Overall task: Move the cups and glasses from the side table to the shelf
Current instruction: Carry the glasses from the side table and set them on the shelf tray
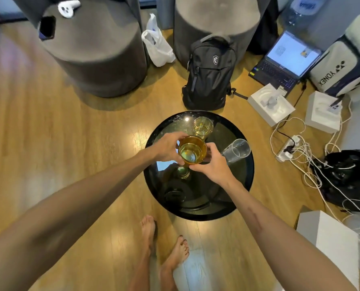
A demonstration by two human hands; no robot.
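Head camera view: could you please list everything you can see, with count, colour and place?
amber glass: 1, held above the table
pale glass: 1, yellowish, table's far side
clear glass: 1, table's right side
side table: 1, black, round, centre
backpack: 1, black, beyond the table
laptop: 1, open, far right floor
stools: 2, grey, far side
plastic bag: 1, white, between the stools
left hand: grips the amber glass
right hand: grips it too
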